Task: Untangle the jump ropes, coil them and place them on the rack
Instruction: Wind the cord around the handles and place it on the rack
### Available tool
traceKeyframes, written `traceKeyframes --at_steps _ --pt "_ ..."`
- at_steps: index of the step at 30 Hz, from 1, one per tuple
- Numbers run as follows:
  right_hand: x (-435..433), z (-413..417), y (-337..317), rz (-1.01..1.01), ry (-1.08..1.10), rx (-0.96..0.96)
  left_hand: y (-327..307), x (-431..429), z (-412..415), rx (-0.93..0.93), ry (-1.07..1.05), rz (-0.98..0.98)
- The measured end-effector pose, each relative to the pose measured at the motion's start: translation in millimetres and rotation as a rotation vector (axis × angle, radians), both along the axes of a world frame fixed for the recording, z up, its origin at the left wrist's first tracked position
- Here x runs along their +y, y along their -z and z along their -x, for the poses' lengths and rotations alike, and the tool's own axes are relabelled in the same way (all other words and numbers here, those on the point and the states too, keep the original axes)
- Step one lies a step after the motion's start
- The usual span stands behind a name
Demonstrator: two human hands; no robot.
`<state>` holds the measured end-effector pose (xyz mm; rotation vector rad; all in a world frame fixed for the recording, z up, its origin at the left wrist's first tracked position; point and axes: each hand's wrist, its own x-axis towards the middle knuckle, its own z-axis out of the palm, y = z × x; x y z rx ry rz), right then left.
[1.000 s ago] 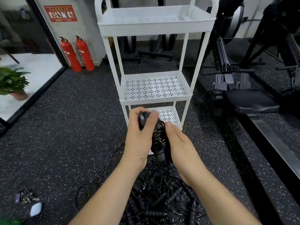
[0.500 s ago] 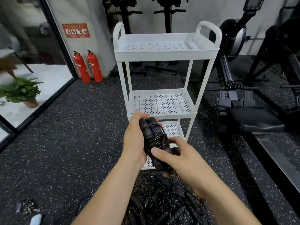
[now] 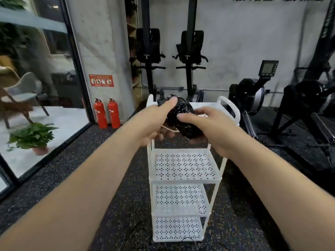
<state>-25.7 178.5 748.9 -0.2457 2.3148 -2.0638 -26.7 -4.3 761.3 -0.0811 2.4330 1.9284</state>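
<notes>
A coiled black jump rope bundle (image 3: 182, 116), handles wrapped in thin cord, is held between both hands over the top tray of the white three-tier rack (image 3: 184, 167). My left hand (image 3: 154, 122) grips its left side, thumb over the top. My right hand (image 3: 204, 125) grips its right side, fingers curled round the front. The top tray is mostly hidden behind the hands; only its handle loops show. The two lower perforated shelves carry nothing. A thin black cord end (image 3: 186, 239) lies on the floor at the rack's base.
Two red fire extinguishers (image 3: 107, 113) stand by the wall to the left. A potted plant (image 3: 31, 136) sits beyond the glass door. Rowing machines (image 3: 253, 98) and black exercise frames stand behind and to the right. The floor is dark speckled rubber.
Both hands have lifted the coiled rope from low by the bottom shelf up to the top tray. The view has tilted up, and the tangled pile on the floor has left the frame.
</notes>
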Motion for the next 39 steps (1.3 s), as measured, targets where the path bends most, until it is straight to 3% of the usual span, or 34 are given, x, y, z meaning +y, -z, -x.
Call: traceKeyframes --at_steps 6,10,13,18,22,25,30,35,39 --pt "-15.9 43.5 -27.2 -0.325 0.017 0.108 -36.2 -20.8 55.4 0.149 -0.099 0.202" --pt "-26.0 74.0 -20.7 -0.306 0.051 0.122 -36.2 -27.5 95.5 0.172 -0.074 0.330" --pt "-32.0 98.1 -10.6 -0.348 0.055 0.119 -33.3 -27.5 107.4 0.186 -0.046 0.543" --pt "-39.6 119.7 5.0 -0.512 0.019 0.125 -25.6 -21.7 120.6 0.251 -0.084 1.091" --pt "-45.5 118.2 12.9 -0.526 0.001 0.122 -22.2 -21.5 123.3 0.220 -0.084 1.314" --pt "-45.6 114.7 12.5 -0.667 -0.020 0.159 -19.8 -25.8 121.9 0.230 -0.053 1.452" --pt "-44.3 114.9 9.5 -0.826 -0.017 0.138 -15.7 -37.2 121.0 0.171 0.069 1.458" --pt "-51.4 111.1 14.1 -0.969 -0.034 0.243 -37.3 -48.6 103.5 0.131 0.372 1.192" --pt "-44.1 103.4 10.8 -0.886 -0.103 0.258 -37.0 -57.9 103.9 0.189 0.424 1.268"
